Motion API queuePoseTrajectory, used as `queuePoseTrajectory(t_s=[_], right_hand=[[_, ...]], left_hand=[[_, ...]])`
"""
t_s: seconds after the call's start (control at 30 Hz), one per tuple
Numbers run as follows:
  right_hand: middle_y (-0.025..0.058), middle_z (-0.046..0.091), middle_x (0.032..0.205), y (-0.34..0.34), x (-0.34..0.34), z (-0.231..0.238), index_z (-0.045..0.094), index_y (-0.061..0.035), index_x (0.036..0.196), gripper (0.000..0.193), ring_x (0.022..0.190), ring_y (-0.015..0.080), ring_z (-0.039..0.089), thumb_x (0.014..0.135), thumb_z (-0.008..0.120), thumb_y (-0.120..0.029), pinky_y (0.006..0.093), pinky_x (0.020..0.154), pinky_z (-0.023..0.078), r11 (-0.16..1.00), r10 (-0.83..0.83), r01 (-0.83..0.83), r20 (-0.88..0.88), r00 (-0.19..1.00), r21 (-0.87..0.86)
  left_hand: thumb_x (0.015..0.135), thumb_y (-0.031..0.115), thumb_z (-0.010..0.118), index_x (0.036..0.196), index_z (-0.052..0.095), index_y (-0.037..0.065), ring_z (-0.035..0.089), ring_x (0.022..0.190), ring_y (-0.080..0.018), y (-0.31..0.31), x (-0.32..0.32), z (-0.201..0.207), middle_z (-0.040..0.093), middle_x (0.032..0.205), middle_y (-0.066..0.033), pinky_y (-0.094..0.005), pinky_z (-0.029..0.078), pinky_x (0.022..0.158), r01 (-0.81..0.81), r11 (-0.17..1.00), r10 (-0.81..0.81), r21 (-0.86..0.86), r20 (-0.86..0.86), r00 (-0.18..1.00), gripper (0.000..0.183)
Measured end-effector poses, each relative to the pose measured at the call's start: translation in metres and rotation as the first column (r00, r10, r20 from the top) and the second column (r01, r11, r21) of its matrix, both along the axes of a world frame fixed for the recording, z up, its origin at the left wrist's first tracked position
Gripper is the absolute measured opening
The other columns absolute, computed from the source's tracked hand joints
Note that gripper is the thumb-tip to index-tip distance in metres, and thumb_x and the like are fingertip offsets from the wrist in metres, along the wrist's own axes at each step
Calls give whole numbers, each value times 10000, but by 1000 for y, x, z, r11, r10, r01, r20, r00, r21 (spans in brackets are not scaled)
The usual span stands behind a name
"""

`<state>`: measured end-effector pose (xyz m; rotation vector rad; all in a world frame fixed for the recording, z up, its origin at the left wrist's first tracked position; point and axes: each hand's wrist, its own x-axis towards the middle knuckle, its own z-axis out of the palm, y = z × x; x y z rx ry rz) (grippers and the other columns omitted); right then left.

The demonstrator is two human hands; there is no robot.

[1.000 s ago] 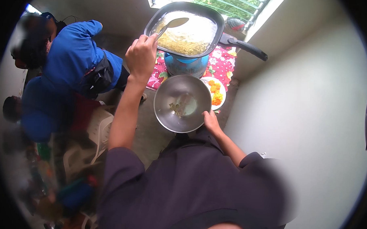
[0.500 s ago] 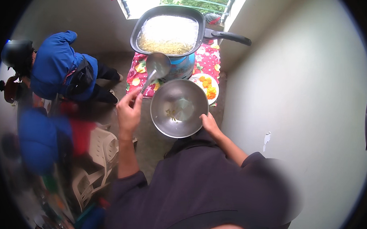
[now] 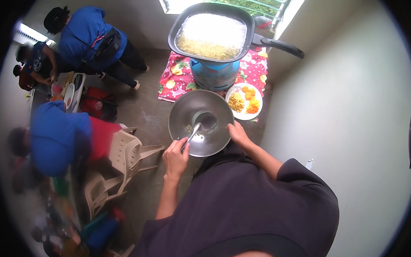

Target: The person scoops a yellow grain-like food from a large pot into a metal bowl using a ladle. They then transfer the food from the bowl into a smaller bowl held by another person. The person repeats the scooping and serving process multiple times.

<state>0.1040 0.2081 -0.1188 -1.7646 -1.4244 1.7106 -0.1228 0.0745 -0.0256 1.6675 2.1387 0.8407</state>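
Note:
My left hand (image 3: 176, 158) is closed round the handle of a metal ladle (image 3: 207, 121), whose bowl sits inside a wide metal mixing bowl (image 3: 179, 111). A few small scraps lie at the bottom of that bowl. With fingers wrapped over its right rim, my right hand (image 3: 238, 133) holds the bowl in front of my body. Beyond it, a dark square pan (image 3: 251, 28) with a long handle contains liquid and yellowish pieces. The pan rests on top of a blue gas cylinder (image 3: 215, 75). Right of the cylinder is a white plate (image 3: 230, 92) of chopped yellow and orange food.
A red patterned cloth (image 3: 171, 68) lies under the cylinder. At left stand beige plastic chairs (image 3: 124, 147) and a table with dishes. Several people are there, including a person in a blue jacket (image 3: 84, 33). A pale wall (image 3: 341, 119) runs along the right, and a barred window is ahead.
My left hand has brought the ladle down from beside the pan into the bowl. The view has shifted, showing more of the people at left and the whole plate.

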Motion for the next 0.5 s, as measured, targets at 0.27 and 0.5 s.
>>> queuePoseTrajectory(t_s=[0.27, 0.5], right_hand=[[199, 682, 1003, 25, 1, 17, 583, 45, 1180, 423, 961, 320, 640, 899, 490, -257, 429, 888, 488, 984, 146, -140, -48, 988, 110], [319, 644, 1158, 46, 24, 14, 577, 27, 1235, 444, 1138, 498, 580, 924, 462, -269, 526, 974, 444, 971, 181, -171, -46, 982, 169]], left_hand=[[878, 128, 730, 1072, 744, 53, 704, 831, -298, 8, 14, 20, 714, 942, -104, -397, 544, 749, -121, 993, 121, 4, 25, 992, 209], [873, 126, 736, 1062, 744, 52, 702, 793, -300, 30, 29, 21, 712, 927, -109, -393, 548, 730, -82, 996, 82, -27, -5, 997, 203]])
